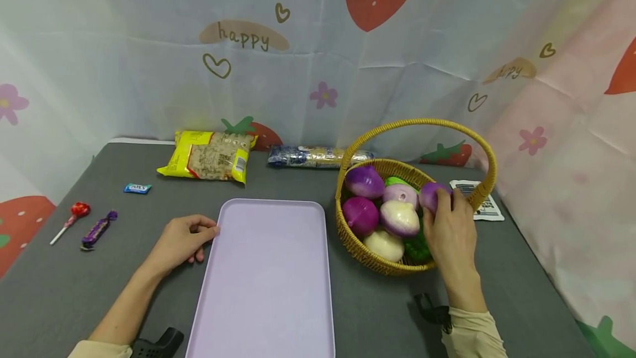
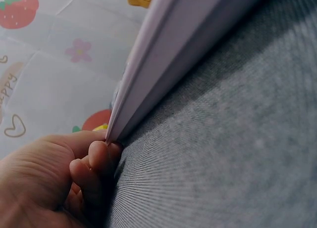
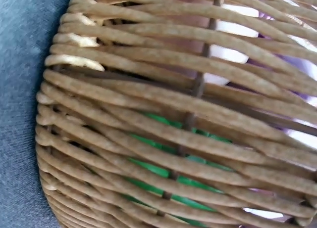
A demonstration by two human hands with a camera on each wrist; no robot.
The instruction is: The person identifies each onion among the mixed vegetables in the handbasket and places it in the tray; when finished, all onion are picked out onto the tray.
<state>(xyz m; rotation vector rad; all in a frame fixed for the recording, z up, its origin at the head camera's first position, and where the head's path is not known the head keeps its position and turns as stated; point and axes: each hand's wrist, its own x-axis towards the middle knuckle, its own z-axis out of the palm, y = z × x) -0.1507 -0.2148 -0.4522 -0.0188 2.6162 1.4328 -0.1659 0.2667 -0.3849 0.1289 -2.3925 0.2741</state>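
My left hand (image 1: 185, 239) pinches the left rim of a pale purple tray (image 1: 270, 280) near its far corner. The left wrist view shows thumb and fingertips (image 2: 100, 154) right at the tray's thin edge. Over the right side of a yellow wicker basket (image 1: 355, 245), my right hand (image 1: 451, 231) grips a purple onion (image 1: 431, 194), its fingers partly covering it. Beside that onion lie other purple and white onions (image 1: 399, 218) and something green (image 1: 417, 247). The basket's woven wall (image 3: 133, 104) fills the right wrist view and hides the hand's grip.
At the back lie a yellow bag (image 1: 213, 156) and a long shiny packet (image 1: 308, 157). A lollipop (image 1: 79, 210), a purple wrapped candy (image 1: 98, 231) and a small blue packet (image 1: 137, 188) are at the left. A white packet (image 1: 489, 209) sits behind the basket's right side, whose tall handle (image 1: 422, 121) arches up.
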